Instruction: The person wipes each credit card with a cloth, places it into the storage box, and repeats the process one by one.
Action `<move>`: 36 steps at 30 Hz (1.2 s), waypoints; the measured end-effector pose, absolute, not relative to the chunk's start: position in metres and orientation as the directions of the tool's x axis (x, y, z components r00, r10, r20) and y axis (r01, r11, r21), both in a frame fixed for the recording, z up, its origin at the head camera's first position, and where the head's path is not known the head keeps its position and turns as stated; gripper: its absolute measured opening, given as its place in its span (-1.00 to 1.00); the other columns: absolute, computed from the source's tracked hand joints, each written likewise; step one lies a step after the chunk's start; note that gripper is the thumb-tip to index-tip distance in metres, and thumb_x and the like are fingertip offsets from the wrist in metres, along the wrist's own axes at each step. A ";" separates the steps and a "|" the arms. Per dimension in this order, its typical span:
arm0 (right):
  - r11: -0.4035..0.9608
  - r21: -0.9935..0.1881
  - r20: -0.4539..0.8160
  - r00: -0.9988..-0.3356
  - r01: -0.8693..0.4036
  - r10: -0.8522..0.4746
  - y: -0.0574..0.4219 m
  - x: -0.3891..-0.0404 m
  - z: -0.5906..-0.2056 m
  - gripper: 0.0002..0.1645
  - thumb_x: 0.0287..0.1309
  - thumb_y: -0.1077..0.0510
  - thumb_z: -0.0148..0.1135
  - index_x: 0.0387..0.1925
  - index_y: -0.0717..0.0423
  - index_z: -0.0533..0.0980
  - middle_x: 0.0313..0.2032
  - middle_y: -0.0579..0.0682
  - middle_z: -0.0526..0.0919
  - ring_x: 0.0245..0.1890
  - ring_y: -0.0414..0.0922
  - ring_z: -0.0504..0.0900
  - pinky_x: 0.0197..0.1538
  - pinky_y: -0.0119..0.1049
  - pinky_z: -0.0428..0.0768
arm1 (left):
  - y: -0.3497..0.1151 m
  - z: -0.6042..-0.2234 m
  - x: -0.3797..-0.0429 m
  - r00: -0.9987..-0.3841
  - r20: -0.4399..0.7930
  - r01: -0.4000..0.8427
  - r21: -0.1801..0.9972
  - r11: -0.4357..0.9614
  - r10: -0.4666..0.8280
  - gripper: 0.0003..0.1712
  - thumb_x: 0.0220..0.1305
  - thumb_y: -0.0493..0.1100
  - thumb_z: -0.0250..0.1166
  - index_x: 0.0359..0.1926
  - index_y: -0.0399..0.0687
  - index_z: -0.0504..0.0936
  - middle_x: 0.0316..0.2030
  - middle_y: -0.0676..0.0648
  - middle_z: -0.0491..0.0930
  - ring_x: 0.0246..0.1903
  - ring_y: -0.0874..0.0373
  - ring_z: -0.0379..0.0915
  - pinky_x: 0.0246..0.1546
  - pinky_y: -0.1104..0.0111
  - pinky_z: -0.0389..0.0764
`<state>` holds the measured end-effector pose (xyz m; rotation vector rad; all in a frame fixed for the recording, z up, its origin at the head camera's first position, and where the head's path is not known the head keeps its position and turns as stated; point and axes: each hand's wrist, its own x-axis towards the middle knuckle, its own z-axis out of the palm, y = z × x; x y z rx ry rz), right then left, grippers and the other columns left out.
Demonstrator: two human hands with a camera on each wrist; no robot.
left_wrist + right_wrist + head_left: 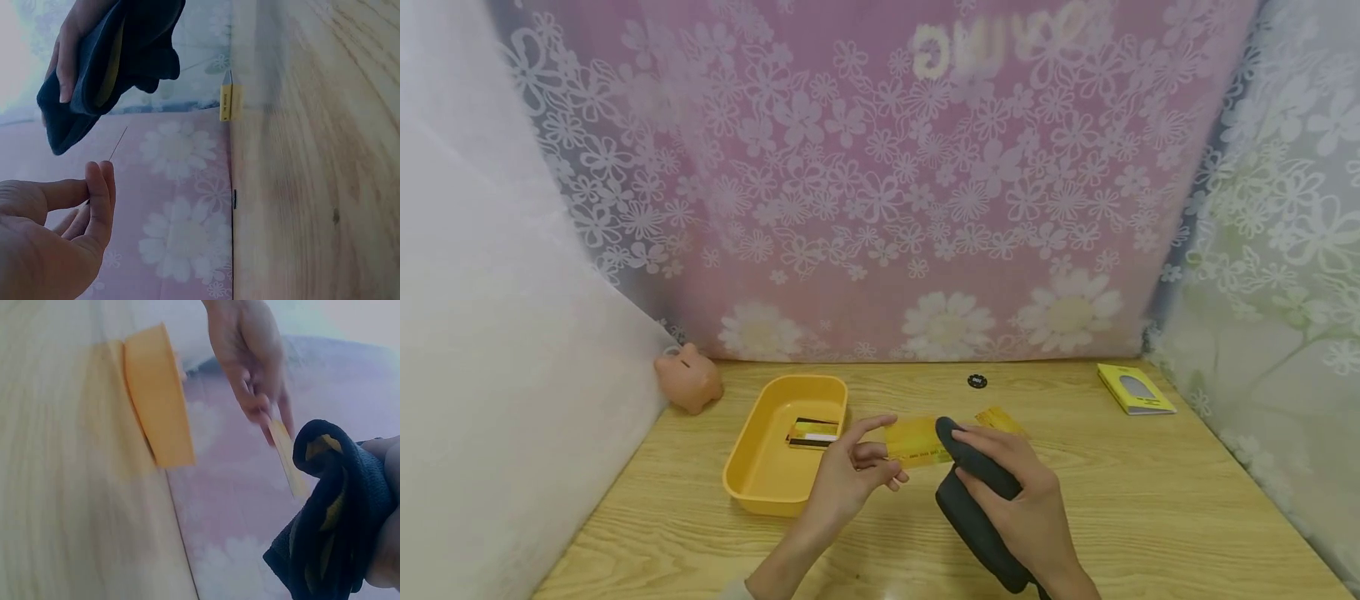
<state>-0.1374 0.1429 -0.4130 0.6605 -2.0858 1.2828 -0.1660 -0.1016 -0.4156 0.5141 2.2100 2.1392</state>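
My left hand pinches a flat, shiny yellow rectangular card, dark print along its lower edge, above the wood-grain table, between the orange-yellow plastic tray and the folded dark cloth my right hand grips. My left wrist view alone shows the card as a thin line. In the head view the cloth hides the card's right end; the print is too small to read.
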 end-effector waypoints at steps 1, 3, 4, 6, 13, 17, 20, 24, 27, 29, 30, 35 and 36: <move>0.407 -0.610 0.704 -0.701 -0.680 -0.115 0.139 -0.137 -0.415 -0.29 0.04 0.40 0.57 0.23 -0.10 0.66 0.18 -0.09 0.66 0.19 -0.18 0.56 0.21 -0.47 0.58 | -0.100 -0.417 -0.165 -0.942 0.216 0.223 0.975 -0.003 0.256 -0.33 0.35 -0.38 0.38 0.43 0.10 0.49 -0.20 -0.34 0.73 -0.20 -0.37 0.72 -0.20 0.17 0.80; 0.405 -0.606 0.700 -0.701 -0.685 -0.138 0.130 -0.137 -0.418 -0.29 0.04 0.39 0.57 0.23 -0.13 0.66 0.18 -0.11 0.66 0.17 -0.16 0.57 0.16 -0.38 0.64 | -0.096 -0.419 -0.164 -0.936 0.230 0.239 0.971 0.000 0.268 -0.34 0.36 -0.36 0.39 0.42 0.06 0.48 -0.21 -0.36 0.73 -0.21 -0.35 0.73 -0.21 0.20 0.80; 0.404 -0.605 0.697 -0.702 -0.686 -0.149 0.126 -0.137 -0.418 -0.29 0.05 0.38 0.57 0.23 -0.14 0.66 0.18 -0.13 0.66 0.15 -0.16 0.56 0.13 -0.34 0.68 | -0.094 -0.420 -0.163 -0.934 0.232 0.241 0.970 0.002 0.272 -0.36 0.36 -0.35 0.39 0.41 0.04 0.49 -0.20 -0.34 0.73 -0.23 -0.30 0.74 -0.22 0.21 0.80; 0.403 -0.602 0.693 -0.702 -0.689 -0.164 0.119 -0.136 -0.419 -0.29 0.06 0.37 0.57 0.23 -0.17 0.66 0.18 -0.16 0.65 0.14 -0.18 0.55 0.07 -0.25 0.72 | -0.091 -0.422 -0.162 -0.933 0.233 0.246 0.969 0.014 0.274 -0.38 0.36 -0.32 0.40 0.40 0.03 0.50 -0.18 -0.31 0.75 -0.25 -0.18 0.76 -0.21 0.20 0.80; 0.393 -0.551 0.741 -0.648 -0.736 -0.174 0.104 -0.135 -0.419 -0.29 0.01 0.40 0.58 0.20 -0.16 0.68 0.17 -0.17 0.67 0.08 -0.15 0.56 0.05 -0.26 0.67 | -0.084 -0.419 -0.159 -0.935 0.213 0.238 0.970 0.054 0.285 -0.37 0.36 -0.42 0.29 0.39 0.10 0.55 -0.04 -0.13 0.77 -0.19 0.10 0.72 -0.15 0.36 0.74; 0.421 -0.517 0.765 -0.623 -0.745 -0.162 0.102 -0.134 -0.421 -0.25 -0.05 0.44 0.60 0.18 -0.14 0.70 0.17 -0.16 0.68 0.03 -0.16 0.56 -0.02 -0.27 0.70 | -0.083 -0.418 -0.159 -0.929 0.225 0.252 0.966 0.058 0.293 -0.32 0.34 -0.46 0.27 0.38 0.18 0.56 -0.01 -0.11 0.75 -0.14 0.08 0.71 -0.14 0.39 0.72; 0.461 -0.503 0.767 -0.623 -0.732 -0.153 0.104 -0.135 -0.421 -0.23 -0.10 0.46 0.61 0.16 -0.16 0.71 0.16 -0.18 0.68 -0.01 -0.19 0.53 -0.08 -0.27 0.73 | -0.083 -0.419 -0.159 -0.933 0.221 0.245 0.968 0.051 0.283 -0.35 0.35 -0.41 0.34 0.38 0.17 0.57 -0.02 -0.13 0.75 -0.14 0.09 0.70 -0.11 0.37 0.74; 0.529 -0.462 0.778 -0.612 -0.712 -0.144 0.110 -0.139 -0.422 -0.18 -0.21 0.49 0.65 0.13 -0.17 0.72 0.14 -0.16 0.69 -0.03 -0.20 0.53 -0.13 -0.23 0.75 | -0.085 -0.420 -0.160 -0.938 0.212 0.223 0.975 0.008 0.275 -0.34 0.33 -0.33 0.43 0.41 0.09 0.55 -0.05 -0.19 0.73 -0.17 0.09 0.72 -0.12 0.30 0.77; 0.569 -0.436 0.791 -0.598 -0.697 -0.126 0.118 -0.142 -0.422 -0.15 -0.27 0.51 0.66 0.12 -0.15 0.73 0.11 -0.14 0.70 -0.01 -0.16 0.56 -0.09 -0.24 0.74 | -0.087 -0.421 -0.161 -0.936 0.214 0.214 0.976 -0.032 0.280 -0.32 0.31 -0.35 0.44 0.42 0.08 0.53 -0.07 -0.24 0.72 -0.20 0.06 0.74 -0.15 0.25 0.79; 0.580 -0.438 0.793 -0.599 -0.687 -0.110 0.123 -0.143 -0.421 -0.14 -0.28 0.52 0.66 0.11 -0.14 0.73 0.11 -0.13 0.70 0.02 -0.12 0.58 0.00 -0.36 0.69 | -0.089 -0.422 -0.162 -0.935 0.215 0.211 0.976 -0.046 0.281 -0.30 0.31 -0.37 0.43 0.42 0.14 0.54 -0.08 -0.24 0.72 -0.22 0.05 0.75 -0.16 0.22 0.79; 0.583 -0.444 0.792 -0.602 -0.680 -0.100 0.126 -0.144 -0.421 -0.14 -0.28 0.53 0.66 0.11 -0.14 0.73 0.11 -0.12 0.70 0.04 -0.10 0.59 0.06 -0.44 0.65 | -0.089 -0.422 -0.162 -0.934 0.220 0.213 0.976 -0.053 0.283 -0.30 0.31 -0.38 0.42 0.42 0.14 0.54 -0.08 -0.25 0.73 -0.22 0.04 0.76 -0.16 0.22 0.79; 0.599 -0.492 0.769 -0.637 -0.632 -0.041 0.140 -0.148 -0.422 -0.17 -0.22 0.52 0.63 0.13 -0.15 0.72 0.12 -0.06 0.71 0.07 -0.05 0.59 0.20 -0.73 0.36 | -0.091 -0.421 -0.162 -0.936 0.210 0.197 0.978 -0.074 0.282 -0.29 0.32 -0.40 0.40 0.42 0.17 0.54 -0.11 -0.25 0.71 -0.20 0.01 0.77 -0.15 0.25 0.79; 0.606 -0.498 0.765 -0.643 -0.621 -0.030 0.144 -0.149 -0.422 -0.18 -0.20 0.52 0.63 0.13 -0.14 0.72 0.12 -0.06 0.71 0.07 -0.04 0.59 0.19 -0.74 0.35 | -0.092 -0.421 -0.162 -0.937 0.202 0.187 0.979 -0.081 0.284 -0.29 0.32 -0.40 0.40 0.42 0.17 0.54 -0.11 -0.25 0.71 -0.20 0.01 0.77 -0.15 0.25 0.79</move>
